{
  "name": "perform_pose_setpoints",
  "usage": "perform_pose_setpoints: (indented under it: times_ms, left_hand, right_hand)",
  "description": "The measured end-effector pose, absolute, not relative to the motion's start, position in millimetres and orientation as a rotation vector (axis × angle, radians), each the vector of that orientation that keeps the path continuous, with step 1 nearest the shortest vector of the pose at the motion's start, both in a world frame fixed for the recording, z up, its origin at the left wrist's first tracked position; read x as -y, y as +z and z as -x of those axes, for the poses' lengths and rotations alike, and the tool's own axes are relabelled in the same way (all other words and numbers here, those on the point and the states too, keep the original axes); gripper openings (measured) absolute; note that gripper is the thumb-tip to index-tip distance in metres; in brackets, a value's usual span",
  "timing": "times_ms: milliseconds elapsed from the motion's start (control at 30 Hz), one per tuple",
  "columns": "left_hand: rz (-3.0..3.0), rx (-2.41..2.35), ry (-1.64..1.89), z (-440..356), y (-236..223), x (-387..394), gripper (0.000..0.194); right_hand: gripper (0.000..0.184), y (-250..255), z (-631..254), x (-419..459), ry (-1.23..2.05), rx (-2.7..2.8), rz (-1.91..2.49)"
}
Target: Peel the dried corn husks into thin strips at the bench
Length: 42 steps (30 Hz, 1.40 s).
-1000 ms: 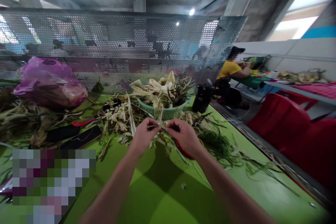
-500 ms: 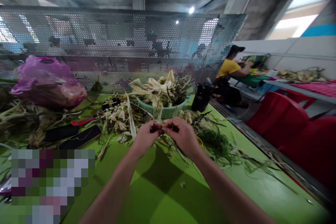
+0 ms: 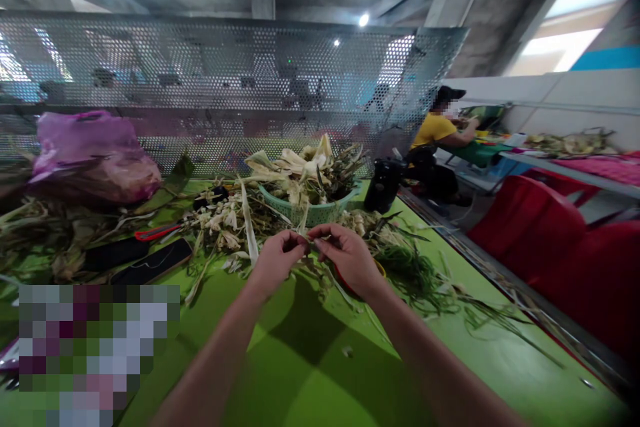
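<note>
Above the green table (image 3: 300,387), my left hand (image 3: 276,263) and my right hand (image 3: 350,260) meet with their fingertips almost touching. Both are closed in a pinch. What they hold is too small and too hidden by the fingers to make out. Just behind them stands a pale green basket (image 3: 320,213) heaped with dried husks (image 3: 300,170). A pile of small cream-coloured husk pieces (image 3: 225,223) lies left of my hands. Tangled green strands (image 3: 413,273) spread out to the right, and part of a red-and-yellow object shows beneath my right hand.
On the left are a purple plastic bag (image 3: 95,160), a dark phone (image 3: 153,263) and a red-edged tool (image 3: 157,232). A black container (image 3: 383,185) stands right of the basket. Perforated metal panels (image 3: 225,67) rise behind. Red chairs (image 3: 530,227) and a person in yellow (image 3: 433,130) are at right.
My fingertips have drawn slightly apart, and the right-hand fingers have shifted their pinch. More of the red object beneath my right hand shows now.
</note>
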<state>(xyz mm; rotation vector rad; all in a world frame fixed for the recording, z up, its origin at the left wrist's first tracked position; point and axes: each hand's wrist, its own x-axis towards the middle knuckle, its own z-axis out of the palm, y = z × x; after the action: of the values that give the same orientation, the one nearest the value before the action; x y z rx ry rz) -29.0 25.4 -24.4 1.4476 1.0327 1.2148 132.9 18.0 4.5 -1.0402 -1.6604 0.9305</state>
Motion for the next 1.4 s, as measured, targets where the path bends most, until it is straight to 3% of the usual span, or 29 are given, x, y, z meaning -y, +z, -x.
perform_pose_setpoints:
  times_ms: [233,900,1200,1400]
  left_hand:
    - [-1.389,-1.028,1.228,30,-23,-27,0.017]
    - [-1.390,-1.014,1.194,29,-21,-26,0.022]
    - [-1.414,-1.028,1.219,30,-22,-26,0.018]
    - [-1.440,-1.053,1.227,29,-23,-26,0.016]
  right_hand:
    - [0.020,2,-137,-20,0.799,1.773,1.102]
    - [0.004,-3,-135,-21,0.599,1.886,1.164]
    - [0.009,-7,-133,-21,0.917,1.754,1.065]
    - [0.013,-8,-132,-24,0.947,1.728,1.031]
